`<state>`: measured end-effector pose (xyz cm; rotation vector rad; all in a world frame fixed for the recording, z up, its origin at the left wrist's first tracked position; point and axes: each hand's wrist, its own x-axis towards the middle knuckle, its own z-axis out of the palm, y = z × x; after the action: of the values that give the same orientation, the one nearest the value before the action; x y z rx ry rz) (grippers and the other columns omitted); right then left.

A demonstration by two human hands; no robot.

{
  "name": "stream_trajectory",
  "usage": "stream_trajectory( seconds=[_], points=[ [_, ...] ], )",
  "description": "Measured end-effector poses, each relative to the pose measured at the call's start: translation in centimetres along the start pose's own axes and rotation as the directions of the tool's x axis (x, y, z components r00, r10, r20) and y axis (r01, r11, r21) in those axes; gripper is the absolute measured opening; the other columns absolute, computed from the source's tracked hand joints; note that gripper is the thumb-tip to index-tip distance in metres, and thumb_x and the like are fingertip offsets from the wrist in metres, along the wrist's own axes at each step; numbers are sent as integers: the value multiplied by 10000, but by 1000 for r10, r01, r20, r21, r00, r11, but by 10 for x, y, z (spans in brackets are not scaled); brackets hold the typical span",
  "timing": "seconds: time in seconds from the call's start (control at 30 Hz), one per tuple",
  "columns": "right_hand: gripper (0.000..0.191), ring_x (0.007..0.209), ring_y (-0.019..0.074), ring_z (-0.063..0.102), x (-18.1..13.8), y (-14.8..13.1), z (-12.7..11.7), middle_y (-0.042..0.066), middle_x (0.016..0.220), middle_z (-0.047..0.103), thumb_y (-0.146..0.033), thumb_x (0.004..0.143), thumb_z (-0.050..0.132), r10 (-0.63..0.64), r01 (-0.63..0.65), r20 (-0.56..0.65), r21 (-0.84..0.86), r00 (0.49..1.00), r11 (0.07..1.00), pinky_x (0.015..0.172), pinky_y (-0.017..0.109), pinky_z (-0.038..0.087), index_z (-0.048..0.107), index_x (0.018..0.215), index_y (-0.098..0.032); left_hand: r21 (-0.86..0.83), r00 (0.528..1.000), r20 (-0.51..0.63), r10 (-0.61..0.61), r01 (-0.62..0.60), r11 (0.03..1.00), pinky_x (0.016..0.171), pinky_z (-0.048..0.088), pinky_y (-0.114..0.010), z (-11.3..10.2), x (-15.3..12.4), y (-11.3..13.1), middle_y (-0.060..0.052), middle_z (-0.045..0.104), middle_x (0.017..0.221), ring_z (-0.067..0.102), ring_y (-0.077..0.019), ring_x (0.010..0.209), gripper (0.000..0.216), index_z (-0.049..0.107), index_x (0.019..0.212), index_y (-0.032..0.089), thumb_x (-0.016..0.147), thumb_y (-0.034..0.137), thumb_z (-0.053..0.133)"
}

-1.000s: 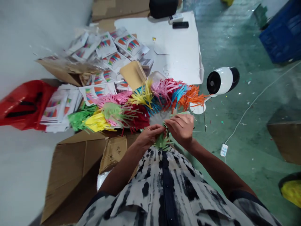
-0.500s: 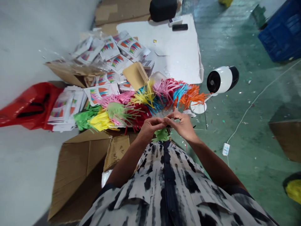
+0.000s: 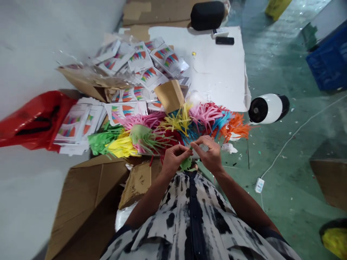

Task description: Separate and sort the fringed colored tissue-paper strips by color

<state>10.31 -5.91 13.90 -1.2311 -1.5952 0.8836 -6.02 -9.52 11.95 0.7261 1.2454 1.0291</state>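
Observation:
My left hand (image 3: pixel 173 159) and my right hand (image 3: pixel 208 153) meet close in front of my chest, both pinched on a small green fringed paper piece (image 3: pixel 186 164). Its fringe hangs below my fingers. Just beyond my hands lies a heap of fringed paper pieces (image 3: pixel 168 128) in pink, yellow, green, red, blue and orange. Behind the heap are several printed packets (image 3: pixel 148 74) with coloured fan pictures, some stacked at the left (image 3: pixel 73 126).
A red plastic bag (image 3: pixel 32 119) lies at the left. Flattened cardboard boxes (image 3: pixel 89 195) sit by my left arm. A white board (image 3: pixel 219 68) carries a black phone (image 3: pixel 225 40) and a black case (image 3: pixel 207 14). A white fan (image 3: pixel 268 107) and a cable (image 3: pixel 287 144) are on the green floor.
My hands stayed together on the green piece and shifted slightly lower in view. The camera tilted, so the whole scene slid a little right and down.

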Motion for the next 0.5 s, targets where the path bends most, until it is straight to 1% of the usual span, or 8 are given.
stream_trajectory(
  seconds=[0.1, 0.17, 0.23, 0.3, 0.33, 0.37, 0.43, 0.5],
  points=[
    [196, 809, 188, 639, 19, 5, 29, 10, 798, 701, -349, 933, 735, 80, -81, 27, 38, 996, 996, 789, 336, 505, 708, 770, -243, -61, 997, -72, 2, -7, 998, 626, 488, -207, -21, 17, 0, -2, 733, 741, 644, -109, 646, 341, 742, 805, 163, 684, 404, 951],
    [179, 813, 184, 653, 37, 13, 45, 8, 811, 716, -361, 926, 738, 109, -114, 124, 30, 986, 993, 786, 324, 507, 728, 792, -243, -127, 993, -114, -13, -2, 992, 643, 506, -207, -36, 30, -1, 13, 730, 747, 661, -109, 653, 345, 725, 830, 174, 674, 373, 961],
    [197, 807, 186, 665, 63, 28, 54, 13, 832, 735, -397, 944, 707, 125, -122, 198, -26, 972, 992, 788, 322, 510, 750, 830, -242, -152, 990, -134, -40, 19, 988, 676, 530, -216, -50, 44, 0, 8, 750, 790, 692, -122, 695, 375, 748, 924, 186, 672, 362, 962],
    [235, 823, 200, 672, 98, 53, 56, 30, 873, 756, -418, 972, 652, 122, -97, 156, -159, 980, 983, 815, 338, 511, 762, 874, -236, -129, 989, -130, -78, 61, 990, 706, 545, -232, -63, 56, 1, -19, 775, 838, 717, -143, 744, 418, 776, 1024, 184, 695, 378, 946],
    [242, 846, 215, 671, 119, 68, 55, 44, 892, 763, -417, 973, 638, 102, -75, 89, -265, 991, 961, 840, 352, 507, 763, 882, -231, -114, 988, -119, -100, 87, 990, 714, 548, -240, -68, 62, 2, -32, 782, 842, 722, -151, 753, 423, 786, 1043, 179, 710, 391, 935],
    [239, 895, 232, 671, 140, 84, 52, 58, 928, 771, -393, 983, 611, 85, -70, 23, -388, 996, 919, 889, 369, 494, 767, 908, -229, -103, 987, -103, -123, 113, 988, 715, 549, -245, -72, 68, 4, -40, 785, 832, 720, -155, 747, 406, 793, 1029, 172, 722, 403, 925],
    [263, 986, 251, 663, 181, 116, 48, 84, 1033, 780, -297, 1004, 525, 98, -97, -32, -601, 995, 793, 980, 392, 448, 775, 1033, -222, -104, 984, -56, -172, 165, 981, 700, 542, -248, -77, 78, 7, -43, 782, 794, 701, -150, 704, 350, 791, 941, 165, 744, 430, 905],
    [300, 1000, 264, 650, 213, 144, 48, 109, 1089, 771, -264, 1000, 502, 183, -156, -47, -748, 982, 645, 959, 390, 431, 777, 1109, -214, -127, 977, 9, -213, 212, 969, 676, 528, -243, -79, 88, 10, -35, 769, 755, 672, -137, 661, 330, 768, 880, 169, 770, 459, 881]
  ],
)
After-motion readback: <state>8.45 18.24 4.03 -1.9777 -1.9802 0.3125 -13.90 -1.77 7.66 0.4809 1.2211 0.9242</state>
